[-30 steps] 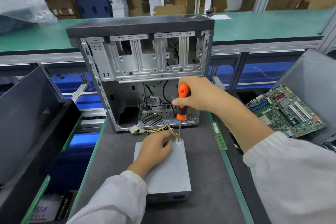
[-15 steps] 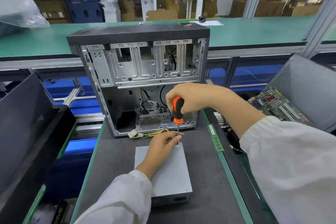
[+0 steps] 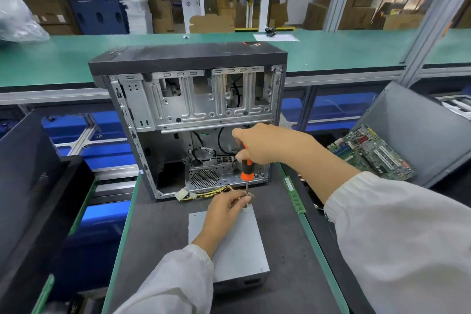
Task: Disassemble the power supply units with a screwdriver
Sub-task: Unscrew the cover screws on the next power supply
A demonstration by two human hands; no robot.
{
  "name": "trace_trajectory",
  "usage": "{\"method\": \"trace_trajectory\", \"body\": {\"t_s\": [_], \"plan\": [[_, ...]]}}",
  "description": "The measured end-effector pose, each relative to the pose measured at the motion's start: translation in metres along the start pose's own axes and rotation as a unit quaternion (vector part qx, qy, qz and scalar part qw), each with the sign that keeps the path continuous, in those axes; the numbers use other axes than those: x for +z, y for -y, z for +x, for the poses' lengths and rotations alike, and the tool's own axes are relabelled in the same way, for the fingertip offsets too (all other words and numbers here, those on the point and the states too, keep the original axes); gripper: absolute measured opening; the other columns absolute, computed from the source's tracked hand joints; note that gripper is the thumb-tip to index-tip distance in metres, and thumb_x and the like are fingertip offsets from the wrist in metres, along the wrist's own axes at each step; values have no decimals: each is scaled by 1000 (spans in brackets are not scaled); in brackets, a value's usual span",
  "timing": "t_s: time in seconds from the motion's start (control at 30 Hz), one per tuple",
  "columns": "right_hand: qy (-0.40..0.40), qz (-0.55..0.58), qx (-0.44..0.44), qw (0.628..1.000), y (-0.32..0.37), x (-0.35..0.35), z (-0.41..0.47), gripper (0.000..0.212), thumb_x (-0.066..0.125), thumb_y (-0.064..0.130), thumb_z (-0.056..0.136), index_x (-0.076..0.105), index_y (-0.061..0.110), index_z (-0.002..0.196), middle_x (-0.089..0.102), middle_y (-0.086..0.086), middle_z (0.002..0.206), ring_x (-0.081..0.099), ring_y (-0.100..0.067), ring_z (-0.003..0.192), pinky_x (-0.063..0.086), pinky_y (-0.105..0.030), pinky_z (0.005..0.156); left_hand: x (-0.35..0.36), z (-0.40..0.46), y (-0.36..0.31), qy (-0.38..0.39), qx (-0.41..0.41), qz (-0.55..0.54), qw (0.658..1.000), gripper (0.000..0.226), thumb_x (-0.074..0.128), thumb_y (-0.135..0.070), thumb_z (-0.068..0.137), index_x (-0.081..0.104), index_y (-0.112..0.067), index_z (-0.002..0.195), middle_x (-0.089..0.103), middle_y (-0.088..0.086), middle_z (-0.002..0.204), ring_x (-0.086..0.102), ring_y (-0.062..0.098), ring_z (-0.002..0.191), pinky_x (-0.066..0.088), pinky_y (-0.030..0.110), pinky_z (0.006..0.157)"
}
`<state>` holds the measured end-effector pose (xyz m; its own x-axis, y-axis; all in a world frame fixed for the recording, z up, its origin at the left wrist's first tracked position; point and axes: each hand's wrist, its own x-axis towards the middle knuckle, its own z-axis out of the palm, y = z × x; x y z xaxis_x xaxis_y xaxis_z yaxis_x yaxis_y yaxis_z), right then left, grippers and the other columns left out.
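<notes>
Wrapped around the orange-and-black handle of the screwdriver [image 3: 246, 164], my right hand [image 3: 265, 144] holds the tool nearly upright in the middle of the frame, fingers curled over the top of the grip. Its thin metal shaft runs straight down to the far right corner of the power supply unit [image 3: 237, 250], a flat grey metal box lying on the dark work mat [image 3: 158, 242] in the lower centre. My left hand [image 3: 224, 209] rests on the far end of that box, with the thumb and fingertips pinching the shaft just above the tip; the tip itself is hidden behind my fingers, so I cannot tell whether it sits in a screw. Just beyond the box, a bundle of yellow wires [image 3: 216, 190] with a white connector [image 3: 184, 196] trails out from the open computer case [image 3: 191, 115], which stands upright behind it, its side panel off and its bare metal drive bays and rear fan grille showing. To the right of the mat, a green memory stick [image 3: 294, 195] lies along the mat's green edge. Further right, at the middle right of the frame, a green motherboard [image 3: 369, 151] lies tilted in a grey bin [image 3: 418, 132]. At the left edge sits a dark black bin [image 3: 28, 181]. A green conveyor surface [image 3: 344, 51] runs across the upper part of the frame behind the case, with cardboard boxes [image 3: 356, 5] stacked beyond it.
</notes>
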<state>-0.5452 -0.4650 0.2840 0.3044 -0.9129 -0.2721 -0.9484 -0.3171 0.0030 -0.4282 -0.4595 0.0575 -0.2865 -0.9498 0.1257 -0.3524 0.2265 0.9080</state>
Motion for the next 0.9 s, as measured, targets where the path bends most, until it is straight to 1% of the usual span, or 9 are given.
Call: {"method": "trace_trajectory", "body": {"t_s": [0.1,0.2,0.27,0.33,0.43,0.6,0.7,0.8,0.9], "plan": [[37,53,-19,998,-4,-5,-3,19,48,4,94,46,18,107,48,-5,95,54,-15,56,43,-24,45,0,0,-1,1,0,12,1000,20,62,-28,94,70,-46,90,74,-17,92,68,6,90,55,43,89],[72,96,-44,992,-5,-5,-5,29,48,-5,87,52,18,104,51,-6,114,64,-23,73,52,-26,50,0,1,-1,4,-1,44,999,19,63,-30,94,69,-43,82,72,-17,87,67,7,87,53,41,88],[51,103,-48,992,-6,-4,-6,20,60,18,91,52,17,109,55,-7,110,65,-24,71,53,-27,51,0,1,-1,3,-4,46,999,18,63,-29,94,69,-39,80,72,-14,85,66,10,86,52,40,87],[-6,49,-10,999,-8,-3,-5,49,56,56,88,54,12,107,55,-4,89,56,-16,54,42,-26,44,-1,0,-2,3,-2,34,999,18,63,-26,94,70,-32,79,72,-9,83,66,14,84,50,41,86],[-70,-49,40,996,-10,0,3,67,39,74,84,50,9,70,48,-1,68,45,-15,53,31,-27,45,0,-2,-3,-2,2,38,999,18,62,-26,94,71,-27,79,71,-6,82,65,17,82,50,40,82],[22,-30,-38,999,-15,-5,10,39,49,48,95,56,10,99,64,-6,80,59,-20,66,38,-28,50,3,0,-4,-10,-8,31,999,19,63,-27,94,69,-35,78,71,-8,80,65,13,78,51,36,80],[61,14,-58,996,-18,-10,9,15,55,20,95,50,15,108,57,-1,73,59,-12,46,45,-23,45,7,2,-8,-17,3,8,1000,17,60,-24,96,72,-23,84,69,-2,79,62,17,75,49,36,74],[87,31,-62,994,-17,-12,9,29,51,-3,88,53,16,110,56,-3,87,63,-15,55,49,-23,49,10,2,-7,-27,21,8,999,21,57,-23,98,69,-26,81,65,-7,74,57,10,70,46,33,69],[93,54,-85,991,-15,-12,6,30,68,24,87,52,15,111,60,-7,103,68,-22,71,58,-32,62,11,2,-5,-33,28,12,999,25,57,-23,98,65,-25,74,59,-12,67,51,5,64,40,27,64]]}}
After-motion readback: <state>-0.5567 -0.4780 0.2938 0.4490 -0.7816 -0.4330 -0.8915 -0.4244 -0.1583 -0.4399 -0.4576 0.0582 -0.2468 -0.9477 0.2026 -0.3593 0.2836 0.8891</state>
